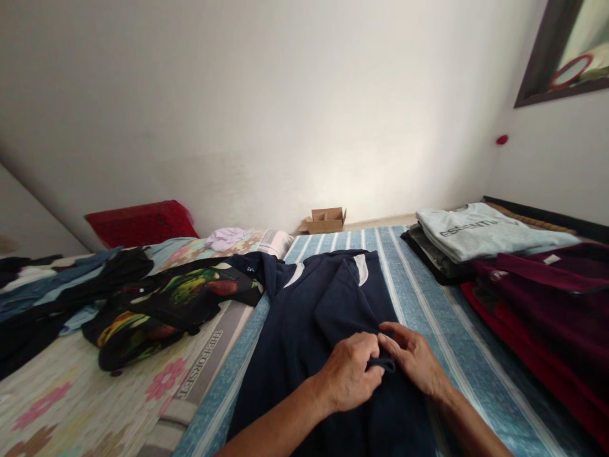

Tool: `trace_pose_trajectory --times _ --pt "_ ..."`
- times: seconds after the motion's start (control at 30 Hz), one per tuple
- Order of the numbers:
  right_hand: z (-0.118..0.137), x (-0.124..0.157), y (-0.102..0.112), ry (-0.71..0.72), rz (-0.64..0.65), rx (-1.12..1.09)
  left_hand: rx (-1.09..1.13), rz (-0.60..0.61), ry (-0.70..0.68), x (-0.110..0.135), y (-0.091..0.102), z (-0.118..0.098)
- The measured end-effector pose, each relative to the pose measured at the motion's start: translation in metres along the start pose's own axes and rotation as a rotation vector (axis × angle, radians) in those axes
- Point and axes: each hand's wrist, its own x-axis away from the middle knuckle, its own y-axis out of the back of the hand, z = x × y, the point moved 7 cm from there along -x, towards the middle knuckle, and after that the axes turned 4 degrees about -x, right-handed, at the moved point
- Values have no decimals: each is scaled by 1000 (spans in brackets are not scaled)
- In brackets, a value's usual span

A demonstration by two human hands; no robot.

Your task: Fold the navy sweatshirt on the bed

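A dark navy shirt (pixel 314 317) with white stripes near its far end lies spread on the blue striped bed sheet (pixel 428 304) in front of me. My left hand (pixel 349 374) is closed, pinching a fold of the navy fabric near its middle. My right hand (pixel 413 358) meets it from the right, fingers curled and gripping the same small fold. Both forearms reach in from the bottom edge.
A stack of folded shirts, light grey on top (pixel 480 231), sits at the right, with maroon garments (pixel 547 298) nearer. Loose clothes, one black with a colourful print (pixel 176 301), lie at the left. A red pillow (pixel 143 223) and a cardboard box (pixel 326 220) stand by the wall.
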Motion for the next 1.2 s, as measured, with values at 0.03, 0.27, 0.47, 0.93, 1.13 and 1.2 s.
trace_pose_trajectory --times 0.03,0.27,0.47,0.93,1.13,1.2 --pt "-3 0 -2 -25 21 -33 -16 51 -12 1 -4 0" --pt "-17 -4 -12 -140 93 -212 70 38 85 1 -5 9" --pt "-15 -3 -17 -188 166 -307 144 149 35 -4 2 2" --pt "-12 -3 -20 -222 146 -379 -410 -43 344 -146 65 161" --pt "-13 -4 -21 -250 122 -450 -422 80 366 -182 46 196" --pt "-13 -4 -22 -262 104 -484 -439 87 381 -188 42 202"
